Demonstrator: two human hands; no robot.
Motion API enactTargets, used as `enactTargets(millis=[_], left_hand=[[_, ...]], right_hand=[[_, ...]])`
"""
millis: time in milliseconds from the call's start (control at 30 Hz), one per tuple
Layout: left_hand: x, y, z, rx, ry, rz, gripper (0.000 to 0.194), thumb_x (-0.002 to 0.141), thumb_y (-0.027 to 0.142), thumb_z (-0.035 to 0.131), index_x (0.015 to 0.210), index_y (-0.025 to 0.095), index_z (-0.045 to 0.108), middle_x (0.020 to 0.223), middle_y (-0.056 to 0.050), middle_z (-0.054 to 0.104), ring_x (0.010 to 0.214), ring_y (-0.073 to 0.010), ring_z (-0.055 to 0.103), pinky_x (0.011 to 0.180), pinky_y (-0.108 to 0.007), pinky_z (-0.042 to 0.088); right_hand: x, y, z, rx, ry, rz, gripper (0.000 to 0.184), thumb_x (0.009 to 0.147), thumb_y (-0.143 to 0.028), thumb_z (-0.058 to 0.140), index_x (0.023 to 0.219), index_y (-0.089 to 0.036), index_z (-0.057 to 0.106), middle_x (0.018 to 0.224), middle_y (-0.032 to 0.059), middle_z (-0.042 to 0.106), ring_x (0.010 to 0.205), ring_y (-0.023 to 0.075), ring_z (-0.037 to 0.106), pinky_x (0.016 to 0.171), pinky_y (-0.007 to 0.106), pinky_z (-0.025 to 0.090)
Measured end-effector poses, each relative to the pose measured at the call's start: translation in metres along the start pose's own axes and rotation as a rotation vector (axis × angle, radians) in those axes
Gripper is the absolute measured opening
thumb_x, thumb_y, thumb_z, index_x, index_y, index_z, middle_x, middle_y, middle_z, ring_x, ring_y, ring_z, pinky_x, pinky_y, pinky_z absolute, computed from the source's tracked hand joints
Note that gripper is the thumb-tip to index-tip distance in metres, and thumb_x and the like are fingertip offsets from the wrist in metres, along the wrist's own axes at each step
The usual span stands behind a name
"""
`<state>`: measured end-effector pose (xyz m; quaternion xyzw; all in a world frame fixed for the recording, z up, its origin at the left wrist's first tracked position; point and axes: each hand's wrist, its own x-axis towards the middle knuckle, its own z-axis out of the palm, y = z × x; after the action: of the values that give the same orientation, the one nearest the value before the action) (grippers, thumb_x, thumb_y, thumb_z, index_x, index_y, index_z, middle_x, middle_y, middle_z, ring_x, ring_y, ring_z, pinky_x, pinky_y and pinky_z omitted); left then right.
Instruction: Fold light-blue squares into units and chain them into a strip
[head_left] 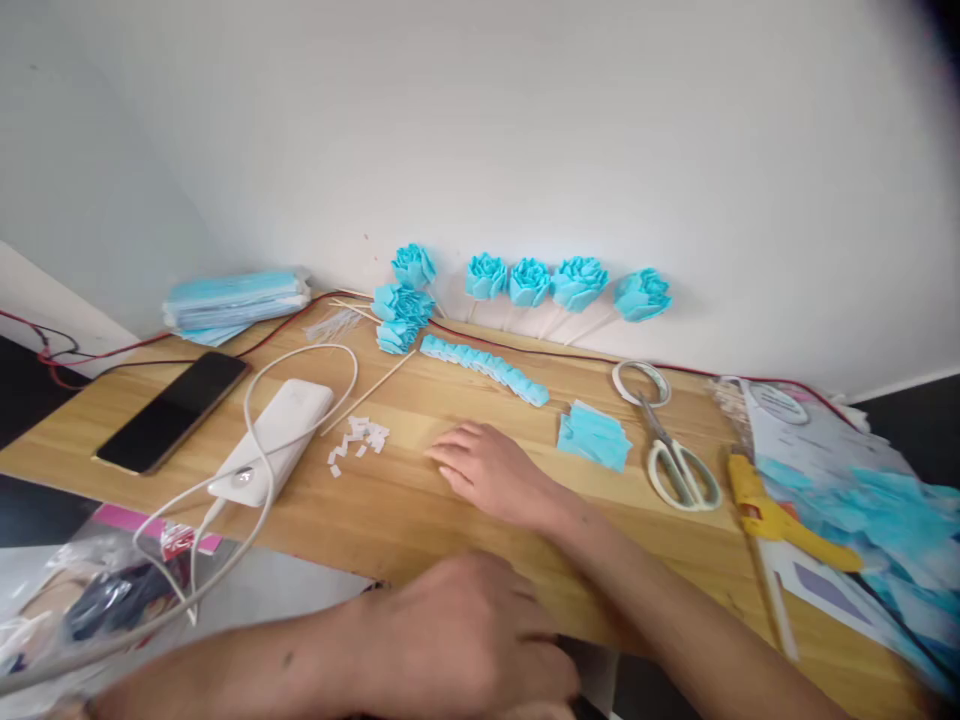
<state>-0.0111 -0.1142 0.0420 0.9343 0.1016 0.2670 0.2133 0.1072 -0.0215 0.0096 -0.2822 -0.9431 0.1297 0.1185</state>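
Scissors [684, 475] lie towards the right end of the tabletop [352, 530], their tips at a tape roll [661, 388], with a yellow glue gun [787, 525] beyond. The hands are apart. The right hand [487, 470] lies palm down mid-tabletop, fingers extended and empty, between white paper bits [360, 440] and blue pieces [592, 435]; a blue petal strip [484, 368] lies behind it. The left hand [465, 635] is curled at the front edge, hiding part of it; whether it grips anything, I cannot tell. Blue flowers [529, 283] line the back edge. A white cable [259, 440] loops over the power bank [274, 440], near the left forearm.
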Motion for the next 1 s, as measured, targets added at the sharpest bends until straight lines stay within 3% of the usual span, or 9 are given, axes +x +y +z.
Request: enactTargets(millis=[67, 200, 267, 333, 533, 700, 767, 867, 1000], left_hand=[[-0.038, -0.001, -0.011, -0.006, 0.023, -0.227, 0.025, 0.094, 0.030, 0.043, 0.081, 0.017, 0.061, 0.067, -0.002, 0.063, 0.062, -0.0156, 0.056, 0.059, -0.030, 0.045], [-0.118, -0.001, -0.019, 0.234, 0.267, -0.544, 0.021, 0.090, 0.019, 0.047, 0.106, 0.020, 0.061, 0.101, -0.007, 0.068, 0.097, -0.0213, 0.062, 0.086, -0.034, 0.050], [-0.147, -0.005, -0.017, 0.381, 0.345, -0.727, 0.027, 0.089, 0.018, 0.048, 0.112, 0.023, 0.060, 0.109, -0.005, 0.067, 0.104, -0.0224, 0.062, 0.090, -0.035, 0.051], [-0.160, -0.012, -0.014, 0.450, 0.361, -0.789, 0.028, 0.088, 0.019, 0.048, 0.113, 0.024, 0.061, 0.111, -0.005, 0.067, 0.104, -0.0236, 0.062, 0.089, -0.037, 0.053], [-0.146, -0.041, -0.025, 0.463, 0.357, -0.714, 0.025, 0.090, 0.015, 0.047, 0.110, 0.016, 0.062, 0.114, -0.012, 0.062, 0.107, -0.0235, 0.058, 0.092, -0.039, 0.049], [-0.123, -0.056, -0.049, 0.518, 0.373, -0.616, 0.023, 0.090, 0.012, 0.046, 0.108, 0.014, 0.060, 0.109, -0.012, 0.064, 0.101, -0.0215, 0.059, 0.089, -0.036, 0.048], [-0.111, -0.064, -0.059, 0.612, 0.293, -0.618, 0.023, 0.092, 0.017, 0.045, 0.109, 0.014, 0.060, 0.103, -0.011, 0.067, 0.096, -0.0227, 0.061, 0.085, -0.037, 0.048], [-0.091, -0.080, -0.073, 0.723, 0.048, -0.801, 0.027, 0.092, 0.023, 0.043, 0.111, 0.015, 0.060, 0.102, -0.011, 0.068, 0.091, -0.0265, 0.062, 0.079, -0.040, 0.048], [-0.074, -0.106, -0.086, 0.829, -0.164, -1.012, 0.030, 0.092, 0.025, 0.037, 0.107, 0.016, 0.061, 0.087, -0.011, 0.068, 0.083, -0.0294, 0.063, 0.069, -0.038, 0.047]], right_hand=[[0.004, -0.003, 0.005, 0.033, -0.002, -0.044, 0.026, 0.092, -0.026, 0.050, 0.113, -0.019, 0.063, 0.115, 0.0069, 0.066, 0.108, 0.0198, 0.057, 0.095, 0.037, 0.043], [0.013, -0.005, 0.013, 0.008, -0.002, -0.079, 0.029, 0.090, -0.030, 0.054, 0.115, -0.019, 0.062, 0.123, 0.0078, 0.062, 0.119, 0.0218, 0.050, 0.101, 0.039, 0.038], [0.021, -0.008, 0.018, -0.011, 0.010, -0.077, 0.030, 0.090, -0.031, 0.054, 0.116, -0.018, 0.061, 0.124, 0.0085, 0.061, 0.120, 0.0223, 0.048, 0.102, 0.040, 0.037], [0.031, -0.012, 0.023, -0.021, 0.018, -0.083, 0.031, 0.090, -0.030, 0.055, 0.117, -0.018, 0.060, 0.124, 0.0090, 0.060, 0.120, 0.0223, 0.048, 0.102, 0.039, 0.037], [0.052, -0.017, 0.027, -0.031, 0.067, -0.138, 0.027, 0.091, -0.027, 0.052, 0.116, -0.018, 0.059, 0.125, 0.0085, 0.060, 0.116, 0.0220, 0.051, 0.098, 0.038, 0.040], [0.029, -0.007, 0.014, 0.008, 0.184, -0.067, 0.023, 0.095, -0.021, 0.044, 0.105, -0.017, 0.064, 0.103, 0.0079, 0.068, 0.094, 0.0185, 0.059, 0.083, 0.033, 0.047], [0.016, -0.004, 0.013, 0.032, 0.214, -0.038, 0.024, 0.095, -0.022, 0.043, 0.100, -0.016, 0.066, 0.092, 0.0079, 0.069, 0.086, 0.0175, 0.060, 0.078, 0.031, 0.047], [0.001, -0.004, 0.015, 0.041, 0.248, -0.028, 0.024, 0.095, -0.022, 0.043, 0.095, -0.016, 0.066, 0.083, 0.0071, 0.068, 0.080, 0.0163, 0.059, 0.073, 0.030, 0.047], [-0.009, -0.005, 0.020, 0.024, 0.294, -0.039, 0.024, 0.095, -0.021, 0.043, 0.094, -0.016, 0.066, 0.079, 0.0058, 0.068, 0.073, 0.0156, 0.058, 0.068, 0.029, 0.046]])
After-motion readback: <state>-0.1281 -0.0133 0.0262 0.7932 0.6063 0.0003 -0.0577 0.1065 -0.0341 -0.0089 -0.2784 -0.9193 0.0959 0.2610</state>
